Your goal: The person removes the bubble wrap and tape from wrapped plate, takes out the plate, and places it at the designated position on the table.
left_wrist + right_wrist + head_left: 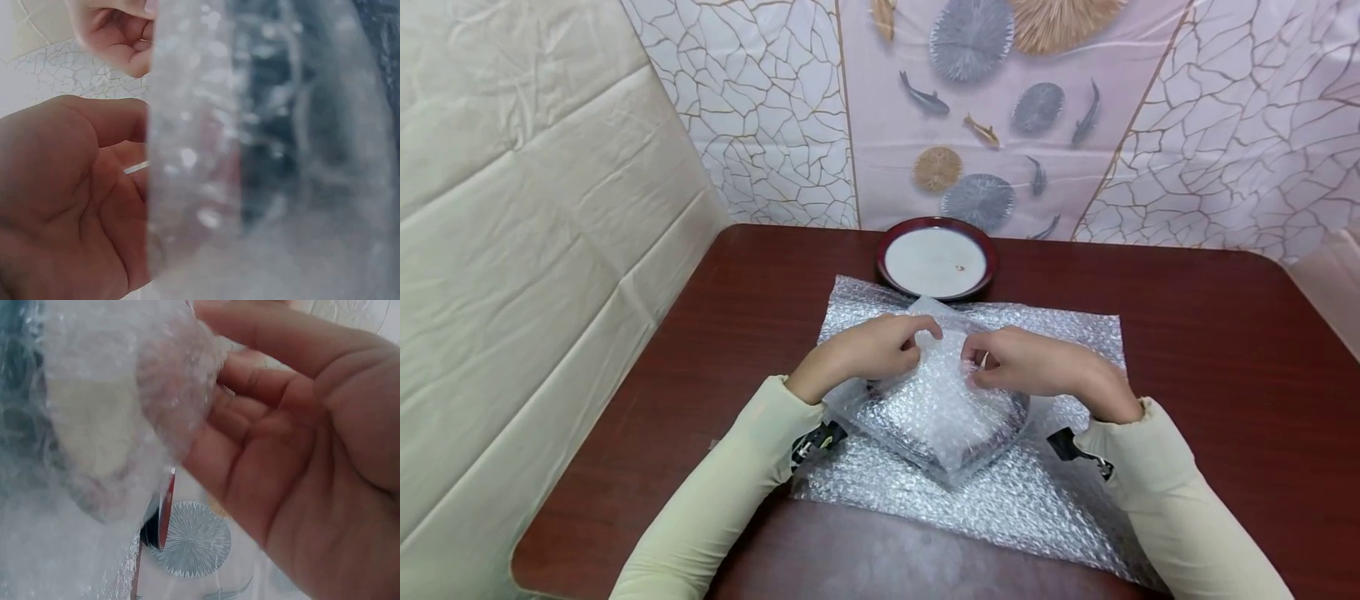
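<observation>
A plate-shaped bundle in clear bubble wrap (951, 417) lies in front of me, its dark rim showing through the film. My left hand (880, 346) is over its upper left, fingers bent and thumb apart from the index finger. In the left wrist view the wrap hides the fingertips of this left hand (69, 194). Across from it, my right hand (1033, 360) has curled fingers at the upper right of the bundle. The right wrist view has the right hand (294, 437) gripping the film's edge, some fingers seen blurred through it.
Beneath the bundle, a larger bubble wrap sheet (880, 492) spreads over the dark red table (1210, 375). Just beyond its far edge sits a white plate with a dark red rim (934, 260). A patterned wall covering (895, 150) stands behind the table, pale fabric (527, 250) at the left.
</observation>
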A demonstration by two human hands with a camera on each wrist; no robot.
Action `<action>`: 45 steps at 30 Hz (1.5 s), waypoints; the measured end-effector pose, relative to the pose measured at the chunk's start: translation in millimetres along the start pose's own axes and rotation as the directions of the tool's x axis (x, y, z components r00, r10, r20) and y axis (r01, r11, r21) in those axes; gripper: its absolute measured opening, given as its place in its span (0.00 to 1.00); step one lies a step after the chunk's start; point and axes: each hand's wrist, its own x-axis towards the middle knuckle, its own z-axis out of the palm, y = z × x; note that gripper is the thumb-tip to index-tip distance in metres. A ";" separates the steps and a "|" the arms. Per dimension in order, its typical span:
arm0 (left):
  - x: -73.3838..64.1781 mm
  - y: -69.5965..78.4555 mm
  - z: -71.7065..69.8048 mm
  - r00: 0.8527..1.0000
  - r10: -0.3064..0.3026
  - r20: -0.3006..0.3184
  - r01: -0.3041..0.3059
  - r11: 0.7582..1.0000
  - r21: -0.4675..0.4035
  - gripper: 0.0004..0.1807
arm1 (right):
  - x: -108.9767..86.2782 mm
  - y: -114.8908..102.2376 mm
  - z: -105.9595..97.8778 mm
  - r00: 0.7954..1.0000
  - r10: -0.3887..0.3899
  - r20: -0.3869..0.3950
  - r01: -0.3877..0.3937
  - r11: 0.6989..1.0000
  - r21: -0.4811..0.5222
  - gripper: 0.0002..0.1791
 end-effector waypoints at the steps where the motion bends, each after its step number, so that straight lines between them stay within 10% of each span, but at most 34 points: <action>1: 0.4 -0.9 0.0 1.000 -0.004 -0.008 0.005 1.000 0.016 0.25 | 1.4 -1.2 1.0 1.000 0.007 -0.012 -0.007 1.000 0.011 0.02; 16: 5.3 -3.8 1.0 0.999 -0.033 0.019 0.031 0.994 0.106 0.30 | 20.3 -3.1 20.2 0.994 0.048 -0.096 -0.044 0.998 0.047 0.06; 34: 7.1 -20.9 1.2 0.999 -0.003 0.035 0.002 1.000 0.018 0.29 | 25.4 -3.3 25.7 0.998 0.016 -0.068 -0.009 0.994 0.111 0.09; 45: -1.6 -31.7 -13.4 0.999 0.042 0.024 -0.046 0.985 0.167 0.30 | 27.1 -1.9 24.2 0.991 -0.028 -0.130 0.044 0.991 0.128 0.09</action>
